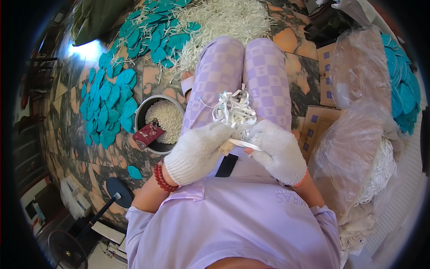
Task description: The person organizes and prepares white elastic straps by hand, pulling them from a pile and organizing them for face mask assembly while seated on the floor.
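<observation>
Both my hands wear white knitted gloves and meet above my lap. My left hand (197,149) is closed, its fingertips pinching one end of a narrow white strap (244,144). My right hand (278,150) is closed on the same strap, which runs flat and short between the two gloves. A loose tangle of white straps (235,110) lies on my lap just beyond my fingers. Something small and beige shows by the left fingertips, too small to name. The gloves hide part of the strap.
A pot (181,106) of white pellets stands left of my legs, a dark red packet (148,135) on its edge. Teal flat pieces (109,105) and white straps (224,22) cover the floor beyond. Plastic bags (349,152) and cardboard boxes (320,121) sit right; a fan (67,249) stands lower left.
</observation>
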### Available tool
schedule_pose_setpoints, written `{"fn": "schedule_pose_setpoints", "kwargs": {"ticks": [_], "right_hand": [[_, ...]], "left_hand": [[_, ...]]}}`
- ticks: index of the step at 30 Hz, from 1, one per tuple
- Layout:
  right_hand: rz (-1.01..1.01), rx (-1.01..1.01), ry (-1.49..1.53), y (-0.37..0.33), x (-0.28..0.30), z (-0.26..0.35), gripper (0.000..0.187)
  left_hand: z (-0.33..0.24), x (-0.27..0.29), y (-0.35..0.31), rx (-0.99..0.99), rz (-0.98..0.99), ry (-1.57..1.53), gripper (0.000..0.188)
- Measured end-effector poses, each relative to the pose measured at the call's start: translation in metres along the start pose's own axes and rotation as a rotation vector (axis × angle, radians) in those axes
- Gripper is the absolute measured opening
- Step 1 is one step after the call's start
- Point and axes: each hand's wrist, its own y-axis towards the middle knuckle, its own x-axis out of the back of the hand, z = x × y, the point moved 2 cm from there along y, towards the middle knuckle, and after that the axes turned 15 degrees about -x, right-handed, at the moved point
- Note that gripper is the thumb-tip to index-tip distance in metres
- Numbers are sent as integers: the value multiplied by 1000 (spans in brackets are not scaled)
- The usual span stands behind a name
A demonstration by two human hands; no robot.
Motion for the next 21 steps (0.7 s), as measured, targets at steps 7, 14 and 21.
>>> {"fn": "schedule_pose_setpoints", "kwargs": {"ticks": [7,14,21], "right_hand": [[411,26,1305,-3,-20,14,14],[266,-200,1834,-45,-2,4,31],[168,-333,1545,-60,13,4,25]], "left_hand": [[8,-29,-7,-270,72,-536,19],[-6,1,-20,-252,363,-342,12],[5,15,-33,-243,430,-388,15]]}}
